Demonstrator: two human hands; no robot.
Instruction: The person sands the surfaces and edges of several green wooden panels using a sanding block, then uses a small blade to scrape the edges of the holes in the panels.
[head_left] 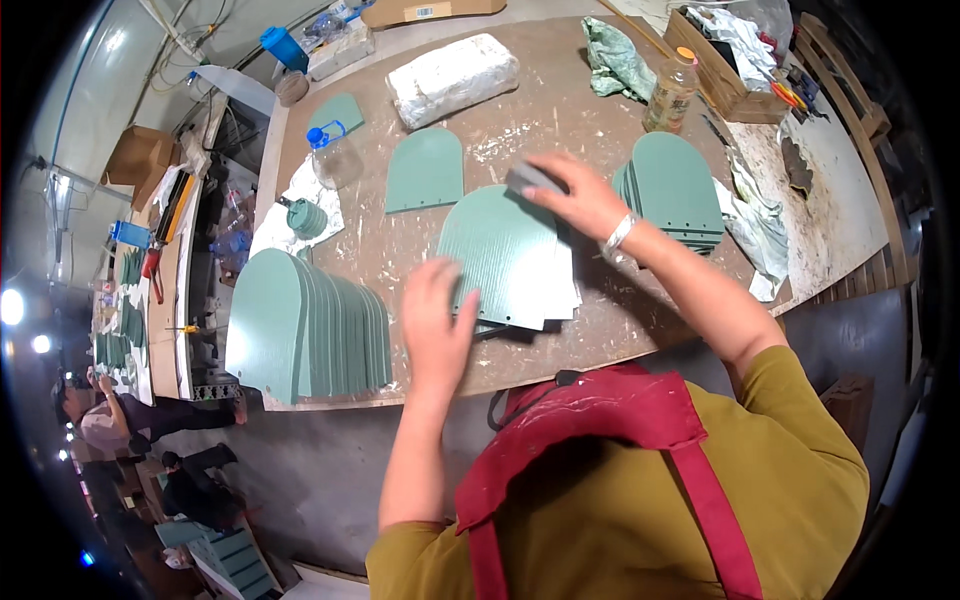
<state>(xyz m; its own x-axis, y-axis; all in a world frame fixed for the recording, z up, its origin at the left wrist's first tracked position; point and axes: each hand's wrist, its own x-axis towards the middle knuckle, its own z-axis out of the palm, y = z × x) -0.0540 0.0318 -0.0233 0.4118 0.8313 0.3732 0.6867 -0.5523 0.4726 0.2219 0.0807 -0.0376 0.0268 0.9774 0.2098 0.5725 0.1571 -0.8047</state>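
Observation:
A round-topped green panel [495, 255] lies in front of me on some white sheets, its surface streaked and shiny. My right hand [585, 195] grips a grey sanding block [533, 180] at the panel's upper right edge. Over the panel's left edge is my left hand [435, 315], fingers apart and slightly blurred, holding nothing; whether it presses on the panel I cannot tell. To the left, a long row of similar panels [300, 325] stands on edge, leaning together. A neat stack of panels [678, 190] lies at the right. One more panel [425, 172] lies flat farther back.
A plastic bottle with a blue cap [335, 160] and a small green roll [306, 218] on white cloth stand left. At the back are a white wrapped block [453, 80], a green rag [615, 60], an orange-capped bottle [671, 92] and a wooden box [735, 85]. Two people are far left.

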